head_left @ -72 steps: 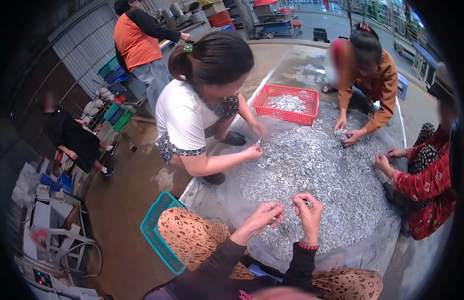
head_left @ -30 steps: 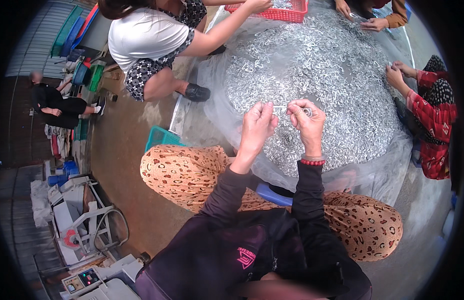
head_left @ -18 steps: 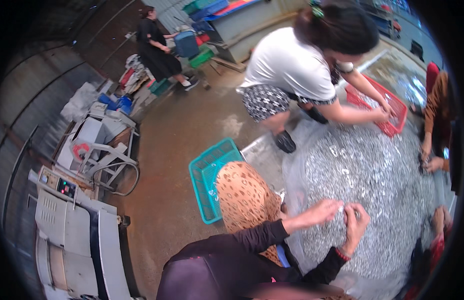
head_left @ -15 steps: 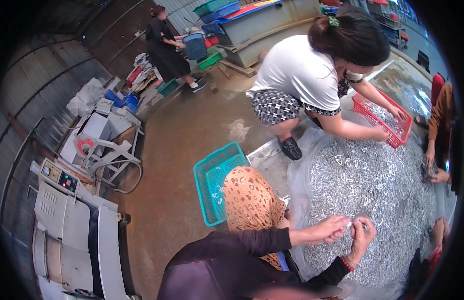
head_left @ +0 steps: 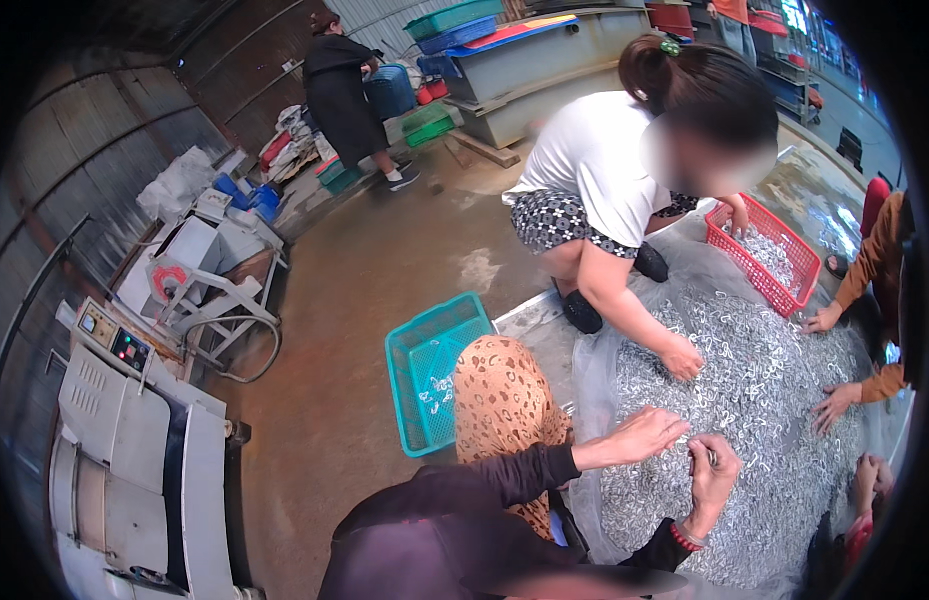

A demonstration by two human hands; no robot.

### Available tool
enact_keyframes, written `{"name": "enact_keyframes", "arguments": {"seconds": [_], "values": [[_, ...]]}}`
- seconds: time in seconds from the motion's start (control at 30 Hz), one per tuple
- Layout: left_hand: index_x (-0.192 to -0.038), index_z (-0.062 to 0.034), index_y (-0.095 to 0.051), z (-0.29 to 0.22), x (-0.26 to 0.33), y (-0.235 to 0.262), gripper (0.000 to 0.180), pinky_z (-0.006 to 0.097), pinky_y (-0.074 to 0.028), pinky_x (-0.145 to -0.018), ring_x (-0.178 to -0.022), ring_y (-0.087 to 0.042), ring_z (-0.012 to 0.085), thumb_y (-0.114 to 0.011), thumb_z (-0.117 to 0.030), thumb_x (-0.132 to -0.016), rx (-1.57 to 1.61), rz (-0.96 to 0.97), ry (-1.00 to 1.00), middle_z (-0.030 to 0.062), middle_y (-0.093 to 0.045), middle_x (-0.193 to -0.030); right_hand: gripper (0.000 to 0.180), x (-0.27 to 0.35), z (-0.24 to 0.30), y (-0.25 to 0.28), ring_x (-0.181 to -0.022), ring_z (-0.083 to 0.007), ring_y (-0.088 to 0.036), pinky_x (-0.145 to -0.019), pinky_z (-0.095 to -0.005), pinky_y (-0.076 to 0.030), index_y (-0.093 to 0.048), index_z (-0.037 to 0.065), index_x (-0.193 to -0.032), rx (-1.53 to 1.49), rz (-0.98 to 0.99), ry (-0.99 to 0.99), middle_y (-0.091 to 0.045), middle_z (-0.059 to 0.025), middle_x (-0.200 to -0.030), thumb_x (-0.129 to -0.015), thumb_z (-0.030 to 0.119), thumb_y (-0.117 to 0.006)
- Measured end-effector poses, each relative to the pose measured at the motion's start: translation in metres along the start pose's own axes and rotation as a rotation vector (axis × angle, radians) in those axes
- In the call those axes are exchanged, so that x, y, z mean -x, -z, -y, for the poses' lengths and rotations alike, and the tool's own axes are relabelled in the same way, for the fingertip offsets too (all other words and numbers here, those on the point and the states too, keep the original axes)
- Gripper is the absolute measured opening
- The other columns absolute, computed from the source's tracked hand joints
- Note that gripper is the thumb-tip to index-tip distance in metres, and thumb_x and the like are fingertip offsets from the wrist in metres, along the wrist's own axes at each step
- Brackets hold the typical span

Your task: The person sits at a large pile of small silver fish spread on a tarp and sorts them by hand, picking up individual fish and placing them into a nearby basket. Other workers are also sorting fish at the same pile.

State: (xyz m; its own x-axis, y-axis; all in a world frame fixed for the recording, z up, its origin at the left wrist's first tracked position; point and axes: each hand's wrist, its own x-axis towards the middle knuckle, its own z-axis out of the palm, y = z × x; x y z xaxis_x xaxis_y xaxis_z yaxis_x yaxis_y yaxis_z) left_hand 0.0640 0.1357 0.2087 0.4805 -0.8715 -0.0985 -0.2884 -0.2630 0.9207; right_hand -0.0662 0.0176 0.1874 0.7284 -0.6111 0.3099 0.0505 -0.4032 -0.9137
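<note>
Both of my hands are raised over a broad heap of small curved silvery metal pieces (head_left: 730, 390). My left hand (head_left: 647, 435), in a dark sleeve, is closed, its fingertips pinched together. Just right of it, my right hand (head_left: 715, 475) is closed too, fingers curled in toward the left hand, a red bracelet at the wrist. The two hands are close but apart. What they hold, if anything, is too small to make out. Under the heap lies a translucent sheet (head_left: 592, 400).
A turquoise basket (head_left: 393, 375) holding a few pieces stands left of a person in a spotted headscarf (head_left: 500, 390). A squatting co-worker (head_left: 595, 150) reaches into the heap beside a red basket (head_left: 803, 298). Other people's hands (head_left: 837, 405) are at the right. Grey machines (head_left: 125, 410) line the left wall.
My hands have moved slightly apart. The squatting co-worker's one hand has gone from the red basket down to the heap. At right, a co-worker's hands have spread apart.
</note>
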Motion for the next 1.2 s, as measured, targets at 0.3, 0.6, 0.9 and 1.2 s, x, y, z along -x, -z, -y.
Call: {"name": "enact_keyframes", "arguments": {"seconds": [0.3, 0.6, 0.9, 1.2], "values": [[-0.085, -0.0033, -0.052, -0.016, 0.015, -0.06, 0.037, 0.023, -0.034, -0.042, -0.049, -0.043, 0.0051, -0.042, -0.036, -0.098, 0.566, 0.131, -0.04, -0.0009, -0.046, -0.059, 0.006, 0.017, -0.013, 0.015, -0.045, -0.0023, -0.037, -0.04, -0.0158, -0.027, -0.058, -0.001, -0.078, -0.527, -0.365, -0.16, -0.052, -0.0023, -0.073, -0.084, -0.001, -0.058], [-0.092, -0.0062, -0.044, -0.007, 0.015, -0.052, 0.028, 0.019, -0.029, -0.041, -0.051, -0.037, 0.0038, -0.039, -0.032, -0.1, 0.811, 0.227, 0.161, -0.0022, -0.042, -0.068, 0.004, 0.016, -0.04, 0.027, -0.044, -0.0032, -0.038, -0.036, -0.0145, -0.023, -0.052, 0.003, -0.092, -0.829, -0.594, -0.127, -0.055, -0.0072, -0.085, -0.093, 0.007, -0.051], [-0.091, -0.0045, -0.045, -0.01, -0.005, -0.045, 0.027, 0.026, -0.037, -0.047, -0.051, -0.043, 0.0079, -0.045, -0.03, -0.098, 0.27, 0.088, -0.104, 0.0003, -0.046, -0.066, 0.004, 0.011, -0.032, 0.02, -0.045, -0.0033, -0.04, -0.036, -0.0166, -0.023, -0.057, 0.001, -0.091, -0.631, -0.349, -0.221, -0.054, -0.0027, -0.076, -0.088, 0.003, -0.059], [-0.092, -0.0068, -0.049, -0.016, 0.004, -0.057, 0.025, 0.018, -0.03, -0.041, -0.049, -0.038, 0.0028, -0.044, -0.03, -0.099, 0.794, 0.146, 0.052, -0.0044, -0.044, -0.066, 0.022, 0.004, -0.008, -0.001, -0.046, -0.0009, -0.036, -0.036, -0.0149, -0.023, -0.051, 0.004, -0.088, -0.941, -0.452, -0.357, -0.047, 0.0, -0.071, -0.094, 0.025, -0.055]]}}
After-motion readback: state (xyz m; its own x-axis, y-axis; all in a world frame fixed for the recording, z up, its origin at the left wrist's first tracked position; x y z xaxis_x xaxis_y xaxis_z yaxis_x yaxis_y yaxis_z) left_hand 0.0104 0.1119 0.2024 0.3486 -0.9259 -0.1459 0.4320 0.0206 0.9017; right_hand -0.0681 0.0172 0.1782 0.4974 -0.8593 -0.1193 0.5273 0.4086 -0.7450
